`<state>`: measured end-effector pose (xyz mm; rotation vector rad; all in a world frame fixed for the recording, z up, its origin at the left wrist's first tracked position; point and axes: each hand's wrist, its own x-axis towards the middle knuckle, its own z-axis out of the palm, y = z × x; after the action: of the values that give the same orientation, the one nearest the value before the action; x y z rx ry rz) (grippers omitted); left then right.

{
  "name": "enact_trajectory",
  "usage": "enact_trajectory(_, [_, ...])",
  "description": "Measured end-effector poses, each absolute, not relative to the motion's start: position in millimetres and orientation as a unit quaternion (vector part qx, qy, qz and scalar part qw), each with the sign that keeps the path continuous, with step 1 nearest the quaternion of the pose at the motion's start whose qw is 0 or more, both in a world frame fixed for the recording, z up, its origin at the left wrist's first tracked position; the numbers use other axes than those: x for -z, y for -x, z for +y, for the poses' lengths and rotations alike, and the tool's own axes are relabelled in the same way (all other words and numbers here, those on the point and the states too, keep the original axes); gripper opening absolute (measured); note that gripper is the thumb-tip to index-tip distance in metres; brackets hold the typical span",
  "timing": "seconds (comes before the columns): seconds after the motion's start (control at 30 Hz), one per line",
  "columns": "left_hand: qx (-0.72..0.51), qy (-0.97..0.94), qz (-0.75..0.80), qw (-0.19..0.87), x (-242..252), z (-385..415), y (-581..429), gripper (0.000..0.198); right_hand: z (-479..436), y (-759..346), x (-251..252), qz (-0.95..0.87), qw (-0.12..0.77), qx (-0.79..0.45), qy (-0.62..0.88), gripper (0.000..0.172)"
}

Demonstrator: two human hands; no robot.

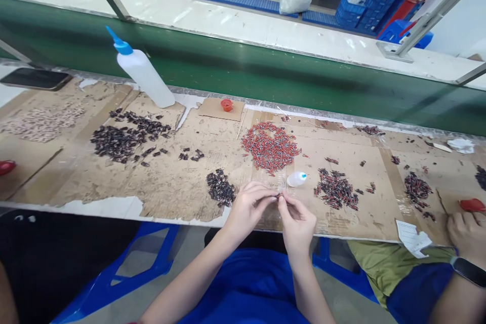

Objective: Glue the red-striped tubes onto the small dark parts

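We see close handwork at a bench covered with worn brown cardboard (182, 182). The left hand (246, 207) and the right hand (299, 220) meet fingertip to fingertip, both narrowed to a pinch on a tiny dark piece (279, 196). This piece lies between the fingers, above the near edge of the cardboard; its details are too small for us to read. We judge the step in hand to be the fitting or adjusting of one small part; the next move calls for a steady hold and fine fingertip control.

Just beside the left hand lies a heap of glossy black pieces (220, 188). Beyond the hands spreads a broad, roughly round heap of slender red-and-silver pieces (271, 148); to the right is a heap of dark pieces streaked with red (337, 190). Near the right hand, a small translucent white bottle with a blue tip (296, 178) rests on its side. Farther off we note a tall, smooth white plastic bottle with a pointed blue nozzle (146, 76) and a shallow red round cup (227, 105). The cardboard is scuffed, its edges torn.
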<state>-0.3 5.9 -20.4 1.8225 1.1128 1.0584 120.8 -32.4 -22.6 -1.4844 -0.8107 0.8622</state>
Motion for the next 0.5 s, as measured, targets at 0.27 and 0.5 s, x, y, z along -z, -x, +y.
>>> enact_trajectory(0.27, [-0.435, -0.703, 0.423, 0.372, 22.8, 9.9, 2.0, 0.016, -27.6, -124.0, 16.8, -0.370, 0.550, -0.414, 0.624, 0.016])
enact_trajectory(0.5, [-0.431, -0.684, 0.413, 0.419, 18.8, 10.2, 3.9, 0.013, -28.6, -127.5, 15.6, -0.369, 0.555, -0.421, 0.615, 0.017])
